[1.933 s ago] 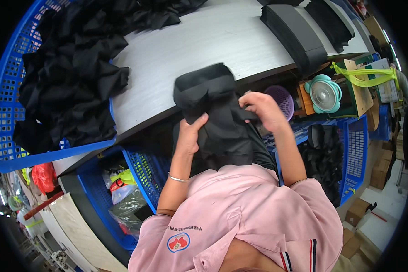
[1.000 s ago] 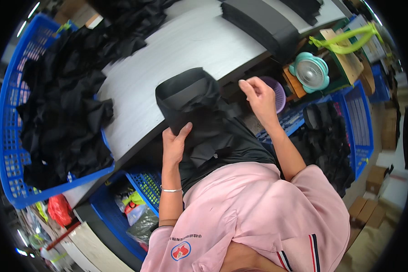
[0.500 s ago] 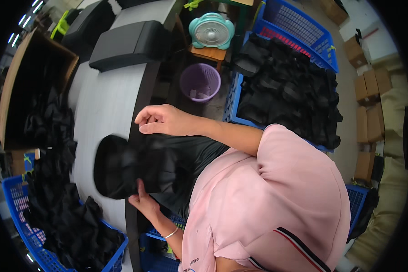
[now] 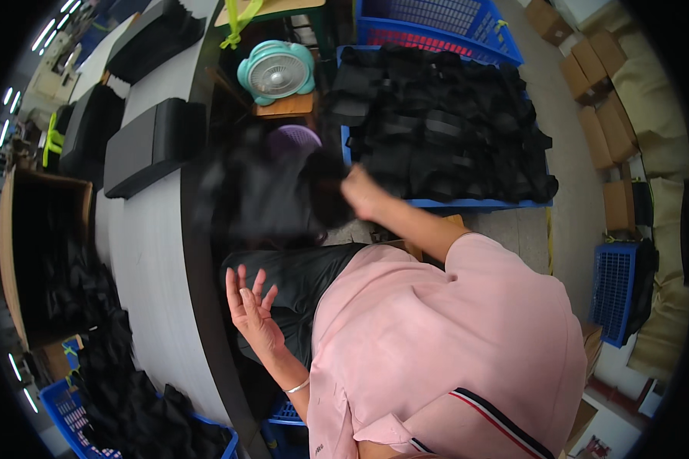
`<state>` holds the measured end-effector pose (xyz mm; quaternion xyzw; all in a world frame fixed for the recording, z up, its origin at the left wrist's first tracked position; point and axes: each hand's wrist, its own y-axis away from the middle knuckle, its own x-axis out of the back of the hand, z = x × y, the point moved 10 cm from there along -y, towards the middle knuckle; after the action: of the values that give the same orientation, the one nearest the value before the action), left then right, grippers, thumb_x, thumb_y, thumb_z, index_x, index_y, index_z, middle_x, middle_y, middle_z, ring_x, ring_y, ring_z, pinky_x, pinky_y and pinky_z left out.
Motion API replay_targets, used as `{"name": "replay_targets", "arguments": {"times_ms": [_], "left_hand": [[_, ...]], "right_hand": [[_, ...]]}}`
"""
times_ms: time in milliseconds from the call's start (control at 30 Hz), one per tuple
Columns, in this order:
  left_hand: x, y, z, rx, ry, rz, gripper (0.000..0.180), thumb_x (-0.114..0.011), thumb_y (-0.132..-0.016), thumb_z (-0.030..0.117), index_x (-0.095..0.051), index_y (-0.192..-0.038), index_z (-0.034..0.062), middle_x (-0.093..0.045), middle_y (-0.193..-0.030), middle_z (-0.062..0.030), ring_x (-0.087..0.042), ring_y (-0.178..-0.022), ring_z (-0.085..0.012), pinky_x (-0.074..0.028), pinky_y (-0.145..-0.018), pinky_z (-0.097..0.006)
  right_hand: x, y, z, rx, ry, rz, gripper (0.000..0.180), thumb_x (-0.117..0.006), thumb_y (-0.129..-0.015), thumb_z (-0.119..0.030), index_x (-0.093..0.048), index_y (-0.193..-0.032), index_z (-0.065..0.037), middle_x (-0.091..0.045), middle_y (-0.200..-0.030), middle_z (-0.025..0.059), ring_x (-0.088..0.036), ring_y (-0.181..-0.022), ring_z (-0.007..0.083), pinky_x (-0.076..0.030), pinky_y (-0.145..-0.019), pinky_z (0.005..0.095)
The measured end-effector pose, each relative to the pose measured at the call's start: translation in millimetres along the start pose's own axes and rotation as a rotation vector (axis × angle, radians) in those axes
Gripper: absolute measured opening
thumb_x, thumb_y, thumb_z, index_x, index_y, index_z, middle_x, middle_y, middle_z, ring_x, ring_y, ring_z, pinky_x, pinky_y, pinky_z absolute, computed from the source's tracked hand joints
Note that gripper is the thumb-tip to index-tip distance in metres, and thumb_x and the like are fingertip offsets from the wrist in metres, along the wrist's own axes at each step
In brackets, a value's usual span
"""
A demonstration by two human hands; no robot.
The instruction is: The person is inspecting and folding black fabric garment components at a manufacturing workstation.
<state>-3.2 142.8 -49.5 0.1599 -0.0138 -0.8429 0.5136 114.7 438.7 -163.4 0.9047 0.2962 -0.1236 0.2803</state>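
A black fabric piece (image 4: 264, 187), smeared by motion, hangs in the air beyond my lap. Its near end is in my right hand (image 4: 362, 193), whose fingers are closed and blurred. Behind it, a purple basket (image 4: 297, 138) is partly covered. My left hand (image 4: 256, 314), with a bracelet at the wrist, is raised over my dark trousers. Its fingers are spread and nothing is in them. Close to my right hand stands a blue crate (image 4: 467, 203) heaped with similar black pieces (image 4: 436, 126).
Along the grey table (image 4: 142, 283) lie several black padded blocks (image 4: 149, 145). A cardboard box (image 4: 15, 252) and a blue basket (image 4: 61, 409) of black fabric stand on its far side. A turquoise fan (image 4: 277, 73) sits on a wooden stool. Cartons (image 4: 608, 126) line the right wall.
The black piece has left the table edge by my left hand and swung up and right in my right hand. My left hand has let go and opened. The view has shifted.
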Motion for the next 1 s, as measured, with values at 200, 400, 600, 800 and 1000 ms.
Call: {"name": "replay_targets", "arguments": {"times_ms": [200,400,600,800,1000], "left_hand": [[40,16,-35,0.110,-0.095,0.042,0.052,-0.057,-0.103,0.027,-0.044,-0.146,0.0011,-0.054,-0.141,-0.0183,-0.064,-0.115,-0.0256,-0.060,-0.083,-0.032],[92,52,-98,0.307,-0.081,0.181,0.047,-0.060,-0.102,0.031,-0.053,-0.138,0.0031,-0.062,-0.133,-0.0126,-0.067,-0.108,-0.0209,-0.059,-0.080,-0.032],[95,63,-117,0.366,-0.041,0.239,0.043,-0.062,-0.101,0.028,-0.057,-0.136,0.0038,-0.064,-0.130,-0.0112,-0.067,-0.106,-0.0202,-0.058,-0.080,-0.032],[106,69,-108,0.395,-0.105,0.295,0.042,-0.063,-0.100,0.025,-0.057,-0.134,0.0022,-0.063,-0.129,-0.0116,-0.066,-0.107,-0.0199,-0.058,-0.081,-0.032],[110,72,-118,0.431,-0.080,0.274,0.043,-0.063,-0.099,0.024,-0.057,-0.134,-0.0007,-0.062,-0.130,-0.0135,-0.065,-0.108,-0.0199,-0.057,-0.084,-0.032]], "right_hand": [[278,-27,-125,0.538,-0.198,0.581,0.039,-0.076,-0.076,0.005,-0.066,-0.113,-0.001,-0.070,-0.110,0.0110,-0.068,-0.096,0.0284,-0.057,-0.086,0.0418],[453,3,-216,0.696,-0.219,0.831,0.032,-0.079,-0.083,-0.003,-0.067,-0.112,-0.003,-0.069,-0.106,0.0093,-0.068,-0.094,0.0266,-0.061,-0.076,0.0416],[396,-14,-177,0.401,0.840,1.329,0.063,-0.071,-0.089,-0.032,-0.044,-0.138,-0.002,-0.053,-0.131,0.0279,-0.056,-0.118,0.0426,-0.047,-0.100,0.0484],[141,-161,-72,0.561,0.769,0.325,0.077,-0.074,-0.083,-0.017,-0.035,-0.146,0.000,-0.042,-0.144,0.0269,-0.050,-0.125,0.0436,-0.041,-0.107,0.0462],[188,-280,-74,0.551,0.725,0.230,0.093,-0.079,-0.076,-0.010,-0.023,-0.149,0.006,-0.037,-0.151,0.0262,-0.042,-0.138,0.0362,-0.037,-0.115,0.0406]]}}
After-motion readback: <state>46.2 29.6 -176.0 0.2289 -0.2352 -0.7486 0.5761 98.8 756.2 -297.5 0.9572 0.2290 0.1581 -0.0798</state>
